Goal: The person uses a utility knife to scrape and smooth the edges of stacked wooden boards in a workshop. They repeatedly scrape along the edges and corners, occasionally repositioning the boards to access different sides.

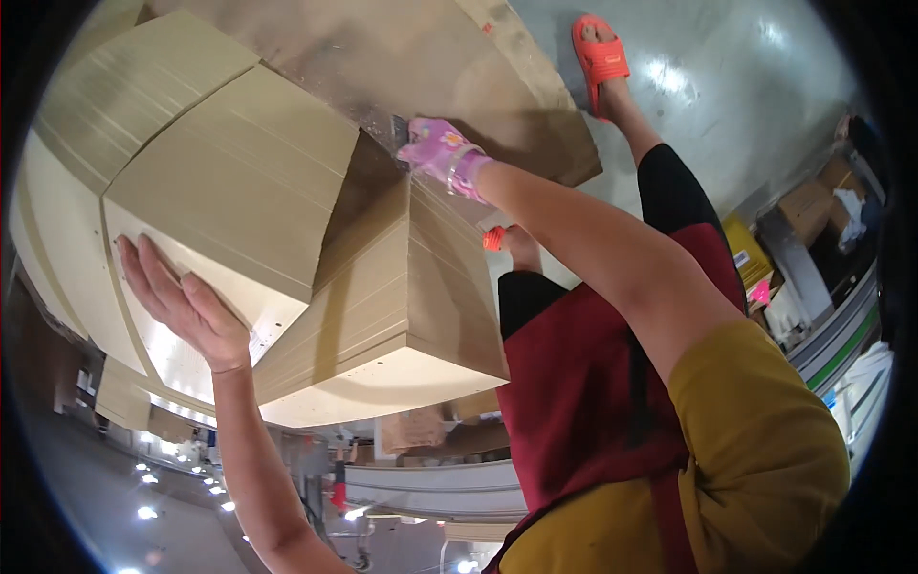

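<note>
My bare left hand lies flat, fingers stretched out, on the pale face of a tall stack of tan board sheets. A second stack of the same board stands just to its right, with a dark wedge-shaped gap between the two. Near the far end of that gap is my right hand, in a pink flowered glove with a band at the wrist. Its fingers are closed around a small dark grey tool, mostly hidden by the glove, so its kind is unclear.
More tan stacks adjoin on the left. A brown board sheet lies on the glossy grey floor beside my feet in orange slides. To the right are a yellow box and cardboard boxes.
</note>
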### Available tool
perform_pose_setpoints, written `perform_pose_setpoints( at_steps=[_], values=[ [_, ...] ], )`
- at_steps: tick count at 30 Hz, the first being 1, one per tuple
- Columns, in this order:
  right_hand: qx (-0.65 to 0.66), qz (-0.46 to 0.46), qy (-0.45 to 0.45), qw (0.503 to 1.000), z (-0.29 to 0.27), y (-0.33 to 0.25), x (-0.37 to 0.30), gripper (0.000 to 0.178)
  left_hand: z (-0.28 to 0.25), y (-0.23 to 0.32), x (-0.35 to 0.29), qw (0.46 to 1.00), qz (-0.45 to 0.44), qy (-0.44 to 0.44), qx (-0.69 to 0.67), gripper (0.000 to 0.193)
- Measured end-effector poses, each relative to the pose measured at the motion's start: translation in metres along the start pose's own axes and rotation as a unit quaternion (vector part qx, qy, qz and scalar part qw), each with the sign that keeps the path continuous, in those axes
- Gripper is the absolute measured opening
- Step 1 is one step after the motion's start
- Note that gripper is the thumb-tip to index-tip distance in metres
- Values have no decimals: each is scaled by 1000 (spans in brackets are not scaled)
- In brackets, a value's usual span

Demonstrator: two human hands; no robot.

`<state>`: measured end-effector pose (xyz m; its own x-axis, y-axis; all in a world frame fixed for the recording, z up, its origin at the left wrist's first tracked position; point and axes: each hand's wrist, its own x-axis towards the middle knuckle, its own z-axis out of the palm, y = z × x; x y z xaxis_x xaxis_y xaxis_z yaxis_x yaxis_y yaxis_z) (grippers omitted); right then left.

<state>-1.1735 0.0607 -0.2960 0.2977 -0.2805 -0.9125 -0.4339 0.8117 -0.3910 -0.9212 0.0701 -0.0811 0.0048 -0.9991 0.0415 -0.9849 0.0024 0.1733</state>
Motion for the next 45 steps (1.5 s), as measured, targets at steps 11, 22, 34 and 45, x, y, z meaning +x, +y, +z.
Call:
perform_pose_setpoints(
  at_steps=[11, 22, 34, 45],
  values=[
    [3, -67, 66, 996, 56, 22, 36, 12, -1, 0, -6, 1000, 12, -3, -19, 54],
    [22, -77, 95, 992, 84, 36, 59, 32, 4, 1, -10, 999, -6, -5, -49, 55],
    [113, -122, 113, 980, 95, 44, 71, 37, 6, 4, -9, 997, -9, 3, -79, 53],
    [178, -44, 71, 980, 83, 30, 65, 14, 3, 1, -10, 999, -1, 1, -46, 56]
  ],
)
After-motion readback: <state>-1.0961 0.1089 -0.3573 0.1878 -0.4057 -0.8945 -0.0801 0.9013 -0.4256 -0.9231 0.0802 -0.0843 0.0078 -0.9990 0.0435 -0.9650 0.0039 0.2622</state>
